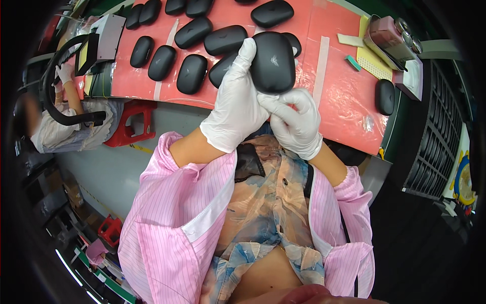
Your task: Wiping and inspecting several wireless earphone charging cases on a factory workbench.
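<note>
My left hand [234,101], in a white glove, grips a smooth black oval case [273,62] by its left side, the thumb along its edge. A small pale wing-like mark shows on the case's upper face. My right hand [295,120], also gloved in white, has its fingers curled and pinched together just below the case's near end, close to the left fingertips. What lies between those right fingers, if anything, is hidden. Beyond the held case, similar black cases [192,74] lie spread over the red mat [344,109].
A lone black case [385,97] lies at the mat's right edge. Behind it are a green block [353,63], a yellow dotted sheet [375,62] and a container with metal-topped bottles [392,35]. At left, a co-worker's gloved hand [64,73] is near a black hose [48,86]. A rack [433,137] stands right.
</note>
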`<act>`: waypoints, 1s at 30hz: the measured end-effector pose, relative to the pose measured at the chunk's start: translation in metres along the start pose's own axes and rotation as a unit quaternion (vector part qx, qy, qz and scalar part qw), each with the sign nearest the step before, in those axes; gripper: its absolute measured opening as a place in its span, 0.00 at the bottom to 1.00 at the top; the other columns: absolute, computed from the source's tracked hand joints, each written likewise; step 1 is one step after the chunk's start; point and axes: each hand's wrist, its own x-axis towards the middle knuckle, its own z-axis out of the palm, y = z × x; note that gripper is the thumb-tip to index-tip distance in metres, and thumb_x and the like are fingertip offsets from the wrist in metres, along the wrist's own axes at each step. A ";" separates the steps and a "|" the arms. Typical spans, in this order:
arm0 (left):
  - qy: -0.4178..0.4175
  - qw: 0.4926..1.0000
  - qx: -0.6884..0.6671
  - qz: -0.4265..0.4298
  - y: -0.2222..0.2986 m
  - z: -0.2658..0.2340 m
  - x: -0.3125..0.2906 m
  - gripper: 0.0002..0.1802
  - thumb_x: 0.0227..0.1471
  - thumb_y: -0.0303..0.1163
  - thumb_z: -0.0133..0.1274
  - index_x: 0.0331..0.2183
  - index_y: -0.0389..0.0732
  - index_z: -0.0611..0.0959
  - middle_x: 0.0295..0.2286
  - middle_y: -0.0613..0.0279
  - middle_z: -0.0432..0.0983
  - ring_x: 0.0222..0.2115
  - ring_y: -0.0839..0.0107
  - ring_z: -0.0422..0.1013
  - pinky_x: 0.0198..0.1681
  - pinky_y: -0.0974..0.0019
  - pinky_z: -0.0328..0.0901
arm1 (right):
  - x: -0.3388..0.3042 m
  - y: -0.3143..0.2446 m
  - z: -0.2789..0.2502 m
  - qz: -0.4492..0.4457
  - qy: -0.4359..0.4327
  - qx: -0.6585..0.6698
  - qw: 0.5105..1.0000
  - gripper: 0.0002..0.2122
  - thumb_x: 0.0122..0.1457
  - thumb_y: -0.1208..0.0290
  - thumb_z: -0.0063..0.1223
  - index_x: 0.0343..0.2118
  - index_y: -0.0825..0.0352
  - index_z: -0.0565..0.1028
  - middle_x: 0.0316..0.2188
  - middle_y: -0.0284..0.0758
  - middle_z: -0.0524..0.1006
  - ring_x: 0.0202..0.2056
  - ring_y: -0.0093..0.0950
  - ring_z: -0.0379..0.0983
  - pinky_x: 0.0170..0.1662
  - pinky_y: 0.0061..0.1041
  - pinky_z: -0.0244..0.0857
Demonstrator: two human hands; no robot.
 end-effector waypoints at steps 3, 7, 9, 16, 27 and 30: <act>0.006 1.000 0.022 0.014 0.000 -0.004 -0.005 0.28 0.63 0.50 0.40 0.52 0.36 0.71 0.47 0.51 0.72 0.47 0.61 0.71 0.51 0.61 0.68 | -0.003 -0.004 0.001 0.055 0.001 0.016 0.998 0.19 0.41 0.87 0.51 0.36 0.61 0.82 0.26 0.31 0.69 0.28 0.28 0.68 0.32 0.24 0.64; -0.021 0.999 0.031 -0.012 0.002 -0.003 -0.003 0.22 0.63 0.49 0.41 0.47 0.41 0.74 0.37 0.65 0.74 0.37 0.73 0.71 0.43 0.69 0.67 | -0.011 0.002 -0.011 0.031 0.036 0.071 0.996 0.16 0.45 0.87 0.49 0.37 0.67 0.81 0.27 0.31 0.70 0.30 0.25 0.68 0.34 0.25 0.65; 0.045 0.994 0.104 -0.006 0.007 0.004 0.000 0.23 0.62 0.48 0.42 0.46 0.40 0.76 0.34 0.65 0.75 0.36 0.74 0.71 0.41 0.69 0.67 | -0.008 0.000 -0.018 0.108 0.161 0.148 0.970 0.14 0.52 0.86 0.45 0.40 0.71 0.78 0.31 0.33 0.73 0.33 0.24 0.69 0.38 0.23 0.65; 0.019 0.972 0.234 0.015 -0.006 -0.007 0.005 0.28 0.60 0.54 0.44 0.44 0.38 0.76 0.29 0.63 0.77 0.28 0.72 0.74 0.31 0.71 0.70 | 0.059 0.014 -0.048 0.207 0.014 0.149 0.967 0.13 0.57 0.83 0.46 0.43 0.72 0.77 0.35 0.34 0.76 0.36 0.24 0.71 0.42 0.20 0.64; 0.018 0.990 -0.063 -0.121 0.001 -0.014 0.013 0.36 0.51 0.66 0.49 0.34 0.37 0.76 0.26 0.56 0.74 0.22 0.67 0.72 0.26 0.67 0.72 | -0.009 0.005 -0.021 0.036 -0.011 0.100 0.994 0.18 0.42 0.87 0.48 0.35 0.65 0.82 0.26 0.31 0.71 0.28 0.27 0.68 0.34 0.24 0.64; -0.070 0.978 -0.121 -0.154 0.002 -0.024 0.018 0.34 0.52 0.62 0.50 0.34 0.35 0.78 0.34 0.53 0.76 0.31 0.62 0.74 0.36 0.63 0.73 | 0.004 0.004 -0.041 0.122 0.048 0.102 0.986 0.14 0.52 0.84 0.46 0.40 0.73 0.79 0.32 0.34 0.74 0.31 0.24 0.68 0.36 0.25 0.65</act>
